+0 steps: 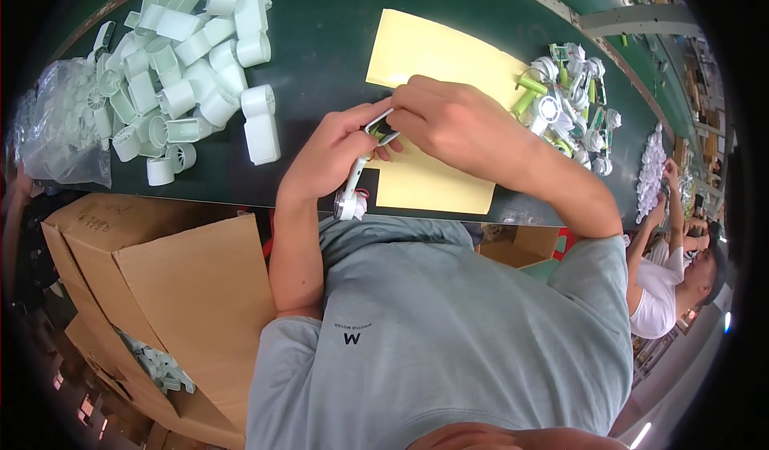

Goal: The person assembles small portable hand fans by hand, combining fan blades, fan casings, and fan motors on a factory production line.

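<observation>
My left hand [322,155] is closed round a slim white frame assembly [353,179]. A round motor-like part with a bit of red wire hangs at its lower end, near the table's front edge. My right hand [448,121] pinches at the upper end of the same assembly, its fingertips close to those of my left hand. Fingers cover most of that upper end, so its details are hidden. Under my hands lies a yellow sheet [432,187], with another yellow stretch [436,45] showing beyond them.
Pale green plastic housings [200,73] are heaped at the left, beside a clear plastic bag [68,129] of parts. Several similar assemblies with green cylinders [561,109] lie at the right. Cardboard boxes [192,290] stand below the table's left edge. Another person [669,282] works at the far right.
</observation>
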`<act>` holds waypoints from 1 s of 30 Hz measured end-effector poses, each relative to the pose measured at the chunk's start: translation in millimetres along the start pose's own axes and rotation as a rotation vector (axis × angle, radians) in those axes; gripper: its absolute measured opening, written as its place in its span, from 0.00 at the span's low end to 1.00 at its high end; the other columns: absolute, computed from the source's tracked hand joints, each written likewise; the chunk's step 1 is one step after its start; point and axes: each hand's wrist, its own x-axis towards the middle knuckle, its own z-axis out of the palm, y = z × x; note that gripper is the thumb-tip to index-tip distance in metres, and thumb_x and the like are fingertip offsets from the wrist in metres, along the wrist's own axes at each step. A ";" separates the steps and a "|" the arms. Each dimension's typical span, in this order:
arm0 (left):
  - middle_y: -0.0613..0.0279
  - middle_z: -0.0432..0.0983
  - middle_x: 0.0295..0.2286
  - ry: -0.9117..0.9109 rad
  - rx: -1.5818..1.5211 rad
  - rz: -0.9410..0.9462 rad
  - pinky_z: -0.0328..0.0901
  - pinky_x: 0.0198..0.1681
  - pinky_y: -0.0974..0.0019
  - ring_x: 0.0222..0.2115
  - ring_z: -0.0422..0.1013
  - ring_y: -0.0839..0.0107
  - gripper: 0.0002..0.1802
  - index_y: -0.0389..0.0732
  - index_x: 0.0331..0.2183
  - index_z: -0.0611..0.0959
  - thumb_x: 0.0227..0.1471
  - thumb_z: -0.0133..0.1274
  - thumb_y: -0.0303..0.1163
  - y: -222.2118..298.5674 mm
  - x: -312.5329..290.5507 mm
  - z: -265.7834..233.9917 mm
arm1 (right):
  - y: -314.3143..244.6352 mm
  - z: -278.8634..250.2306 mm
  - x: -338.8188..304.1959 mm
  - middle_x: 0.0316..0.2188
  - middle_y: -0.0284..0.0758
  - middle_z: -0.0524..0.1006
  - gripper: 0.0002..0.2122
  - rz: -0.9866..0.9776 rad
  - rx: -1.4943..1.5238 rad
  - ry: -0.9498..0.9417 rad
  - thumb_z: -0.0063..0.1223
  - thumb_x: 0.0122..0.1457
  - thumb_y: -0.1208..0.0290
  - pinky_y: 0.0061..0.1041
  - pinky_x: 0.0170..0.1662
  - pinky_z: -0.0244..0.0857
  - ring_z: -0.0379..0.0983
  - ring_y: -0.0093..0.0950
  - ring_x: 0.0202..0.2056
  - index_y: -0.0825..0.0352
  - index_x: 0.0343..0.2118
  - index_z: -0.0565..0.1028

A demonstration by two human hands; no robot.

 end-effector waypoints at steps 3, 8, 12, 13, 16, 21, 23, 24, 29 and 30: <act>0.59 0.78 0.29 0.024 0.017 -0.028 0.69 0.36 0.71 0.28 0.73 0.74 0.26 0.32 0.56 0.75 0.54 0.42 0.18 -3.2 2.1 1.7 | 2.4 -3.0 5.3 0.28 0.34 0.71 0.08 0.005 0.006 -0.066 0.58 0.49 0.69 0.27 0.37 0.73 0.73 0.30 0.35 0.70 0.25 0.76; 0.62 0.78 0.27 0.083 -0.026 -0.073 0.67 0.33 0.73 0.26 0.72 0.77 0.21 0.31 0.52 0.78 0.56 0.45 0.20 -9.5 5.7 1.9 | 10.1 -0.8 5.6 0.30 0.36 0.74 0.07 0.019 0.142 -0.112 0.58 0.52 0.73 0.28 0.36 0.74 0.75 0.32 0.36 0.71 0.31 0.79; 0.56 0.81 0.32 0.147 -0.137 -0.044 0.65 0.30 0.73 0.26 0.70 0.77 0.20 0.30 0.49 0.80 0.56 0.45 0.22 -3.7 3.1 5.2 | 8.0 -12.9 -4.7 0.36 0.40 0.79 0.11 0.229 0.525 0.417 0.55 0.58 0.79 0.27 0.36 0.72 0.77 0.32 0.34 0.73 0.43 0.79; 0.49 0.80 0.38 0.081 -0.077 -0.037 0.67 0.33 0.73 0.28 0.72 0.75 0.25 0.32 0.57 0.74 0.57 0.44 0.23 -4.8 3.0 -1.3 | 7.0 -20.6 -12.5 0.38 0.42 0.80 0.13 0.329 0.492 0.561 0.54 0.59 0.81 0.26 0.37 0.71 0.78 0.32 0.33 0.73 0.47 0.78; 0.44 0.78 0.42 0.173 -0.423 0.016 0.69 0.38 0.71 0.33 0.74 0.70 0.29 0.33 0.62 0.66 0.59 0.43 0.25 1.4 3.6 12.8 | -15.1 3.9 -47.0 0.36 0.40 0.76 0.14 0.451 0.644 0.527 0.56 0.57 0.81 0.24 0.39 0.70 0.74 0.28 0.35 0.73 0.47 0.74; 0.42 0.68 0.48 0.046 -0.792 0.144 0.72 0.44 0.62 0.42 0.75 0.55 0.34 0.35 0.66 0.46 0.64 0.35 0.27 18.8 10.1 34.7 | -80.2 62.3 -49.7 0.51 0.44 0.63 0.41 0.619 0.888 0.569 0.77 0.40 0.67 0.33 0.47 0.70 0.67 0.36 0.49 0.67 0.55 0.61; 0.44 0.68 0.47 0.017 -0.919 0.188 0.72 0.44 0.61 0.43 0.75 0.55 0.28 0.33 0.64 0.51 0.66 0.32 0.30 23.4 12.6 41.2 | -84.0 79.6 -41.3 0.50 0.45 0.65 0.36 0.610 0.833 0.681 0.76 0.42 0.72 0.30 0.42 0.71 0.68 0.36 0.47 0.67 0.53 0.63; 0.46 0.68 0.46 0.041 -0.842 0.183 0.74 0.44 0.63 0.42 0.76 0.57 0.24 0.31 0.60 0.57 0.68 0.31 0.32 27.4 12.9 41.7 | -82.1 82.9 -39.1 0.50 0.45 0.65 0.34 0.617 0.771 0.713 0.74 0.44 0.75 0.28 0.40 0.72 0.69 0.36 0.46 0.67 0.52 0.64; 0.50 0.73 0.43 0.161 -0.716 0.200 0.75 0.41 0.68 0.39 0.77 0.62 0.22 0.29 0.58 0.64 0.67 0.36 0.31 28.0 16.8 43.8 | -64.3 68.9 -52.4 0.44 0.46 0.73 0.25 0.618 0.554 0.701 0.66 0.49 0.80 0.29 0.39 0.71 0.72 0.37 0.41 0.68 0.50 0.67; 0.51 0.74 0.42 0.225 -0.594 0.185 0.75 0.41 0.68 0.39 0.78 0.63 0.22 0.29 0.58 0.65 0.67 0.39 0.30 30.3 16.1 44.9 | -61.4 61.3 -52.7 0.46 0.46 0.73 0.26 0.594 0.550 0.669 0.67 0.48 0.78 0.30 0.41 0.70 0.72 0.38 0.42 0.68 0.51 0.67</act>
